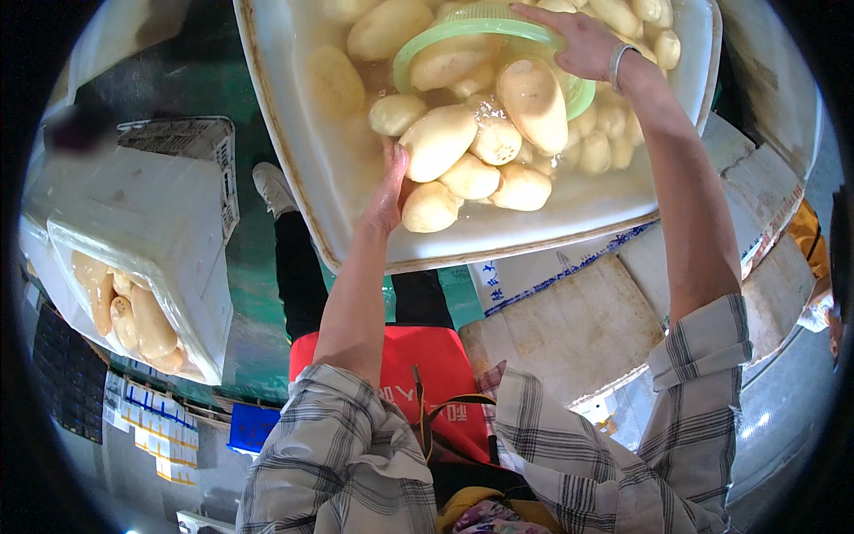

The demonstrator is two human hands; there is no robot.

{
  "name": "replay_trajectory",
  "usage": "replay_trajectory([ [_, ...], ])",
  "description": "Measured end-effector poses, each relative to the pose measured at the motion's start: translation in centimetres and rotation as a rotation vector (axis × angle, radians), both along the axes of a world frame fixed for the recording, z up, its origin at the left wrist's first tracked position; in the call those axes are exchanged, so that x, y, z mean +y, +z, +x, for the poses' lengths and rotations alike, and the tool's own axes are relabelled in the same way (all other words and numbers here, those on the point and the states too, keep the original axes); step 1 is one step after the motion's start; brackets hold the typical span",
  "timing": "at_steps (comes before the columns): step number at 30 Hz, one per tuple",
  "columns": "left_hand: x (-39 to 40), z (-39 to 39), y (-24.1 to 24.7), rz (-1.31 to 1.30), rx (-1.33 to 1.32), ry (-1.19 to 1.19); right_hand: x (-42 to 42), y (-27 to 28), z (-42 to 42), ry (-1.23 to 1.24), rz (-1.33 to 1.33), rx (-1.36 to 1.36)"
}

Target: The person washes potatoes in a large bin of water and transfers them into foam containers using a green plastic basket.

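Note:
A large white tub (527, 250) of cloudy water holds many peeled lotus root segments (440, 143). My right hand (580, 40) grips the rim of a light green plastic basket (494, 28), which is tilted in the water with lotus roots in and in front of it. Against the left side of the pile at the basket's mouth lies my left hand (390, 190), its palm touching the root segments and its fingers partly hidden behind them. One cut root end (497, 141) shows its holes. More roots float or lie under the water around the basket.
At left, a white foam box (133, 193) lined with clear plastic holds lotus roots (147, 320), beside a white plastic crate (227, 153). Stained foam boxes (567, 327) stand below right of the tub. A blue container (253, 427) and stacked boxes (160, 427) are lower left. Another person is partly visible at far right.

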State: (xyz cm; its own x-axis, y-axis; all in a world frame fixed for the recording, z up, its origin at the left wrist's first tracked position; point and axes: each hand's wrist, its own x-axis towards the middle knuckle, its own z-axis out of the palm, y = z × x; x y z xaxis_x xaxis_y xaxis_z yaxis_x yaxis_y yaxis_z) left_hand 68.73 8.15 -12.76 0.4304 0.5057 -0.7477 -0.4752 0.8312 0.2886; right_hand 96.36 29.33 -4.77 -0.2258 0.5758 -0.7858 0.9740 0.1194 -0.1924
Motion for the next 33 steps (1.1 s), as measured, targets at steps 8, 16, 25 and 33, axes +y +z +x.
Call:
replay_trajectory([
  [8,1.6,-0.6,-0.8,-0.108,-0.016,0.014,1.2,0.8,-0.2,0.067,0.024,-0.004],
  [16,-0.3,2.3,-2.2,-0.251,-0.233,0.089,1.2,2.1,-2.0,0.048,-0.004,-0.087],
  [25,1.5,2.4,-0.1,-0.167,-0.262,0.336,0.4,6.8,-4.2,0.035,-0.076,-0.169],
  [33,3.8,1.6,4.6,-0.134,-0.252,0.356,-2.0,11.4,-3.0,-0.202,-0.048,-0.097],
])
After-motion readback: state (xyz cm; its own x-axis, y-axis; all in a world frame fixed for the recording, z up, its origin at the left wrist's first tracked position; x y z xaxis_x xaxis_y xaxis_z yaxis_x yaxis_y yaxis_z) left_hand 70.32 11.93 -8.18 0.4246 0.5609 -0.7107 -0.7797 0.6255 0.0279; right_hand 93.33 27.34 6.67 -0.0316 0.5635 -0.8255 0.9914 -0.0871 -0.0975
